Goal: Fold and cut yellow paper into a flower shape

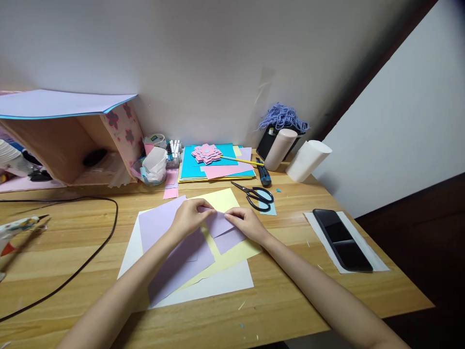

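Holds a small lilac paper piece (220,224) in both hands, just above or on the stacked sheets near the middle of the surface (283,295). Pinches narrowly at its ten o'clock edge with the left hand (188,218), thumb and fingers nearly closed on the paper; pinches likewise at two o'clock with the right hand (247,224). Shows a slanting edge across the near part, over another lilac layer (232,240); cannot tell whether folded or separate. Looks like a step of positioning or bending the piece by its far edge. Seems to call, for any further move, for a light, even grip and level edges, to avoid a stray crease. Just below, includes a yellow sheet (232,261), with a large lilac sheet (160,223) towards eight o'clock and a white sheet (232,280) towards six. Farther out, at one o'clock, has black-handled scissors (254,194) partly over a light blue scrap (271,209), with a utility knife (264,173) beyond. Near twelve, has a layered pink paper flower (207,153) on coloured sheets (191,169); at ten, an open box (125,126); at nine, a glue gun (14,228); near three, a dark phone (343,245).
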Tool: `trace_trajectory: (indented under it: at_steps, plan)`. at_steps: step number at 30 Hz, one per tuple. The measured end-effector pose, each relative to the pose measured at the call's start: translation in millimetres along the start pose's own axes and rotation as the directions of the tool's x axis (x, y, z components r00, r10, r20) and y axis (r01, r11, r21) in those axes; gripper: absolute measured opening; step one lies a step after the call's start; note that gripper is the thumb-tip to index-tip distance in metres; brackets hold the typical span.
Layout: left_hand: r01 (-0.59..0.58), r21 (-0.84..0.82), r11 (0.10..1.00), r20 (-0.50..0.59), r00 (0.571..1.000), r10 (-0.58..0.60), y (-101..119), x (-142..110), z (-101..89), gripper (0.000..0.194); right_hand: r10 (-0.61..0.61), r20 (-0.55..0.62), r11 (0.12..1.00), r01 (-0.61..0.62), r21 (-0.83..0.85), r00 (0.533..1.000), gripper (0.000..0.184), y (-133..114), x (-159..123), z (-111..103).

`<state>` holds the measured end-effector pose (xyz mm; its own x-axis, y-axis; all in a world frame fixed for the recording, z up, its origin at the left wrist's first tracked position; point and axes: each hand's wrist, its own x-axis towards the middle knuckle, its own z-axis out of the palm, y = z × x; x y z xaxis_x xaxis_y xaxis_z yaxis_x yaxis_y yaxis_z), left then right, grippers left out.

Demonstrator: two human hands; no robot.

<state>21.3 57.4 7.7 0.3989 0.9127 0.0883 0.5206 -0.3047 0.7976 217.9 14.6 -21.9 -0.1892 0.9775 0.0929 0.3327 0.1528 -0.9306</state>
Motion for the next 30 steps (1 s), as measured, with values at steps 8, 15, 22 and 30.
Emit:
trace_trajectory:
  at_steps: [8,15,22,30]
  plan:
    - [0.155,-0.098,0.983,-0.020,0.987,-0.158,-5,6,-17.2,0.023,0.090,-0.134,0.995,-0.085,0.050,0.987,0.023,10,8,-11]
    - [0.137,-0.097,0.986,-0.008,0.990,-0.139,-5,2,-17.2,0.024,0.102,-0.182,0.988,-0.077,0.137,0.978,0.025,17,8,-14]
    - [-0.113,0.224,0.968,0.127,0.988,0.086,18,-14,-4.5,0.022,-0.013,-0.103,0.996,0.023,0.090,0.995,0.022,2,1,0]
    - [-0.029,0.090,0.995,0.090,0.996,0.021,22,-15,15.7,0.023,-0.119,-0.156,0.993,0.114,-0.043,0.980,0.016,-13,-9,8]
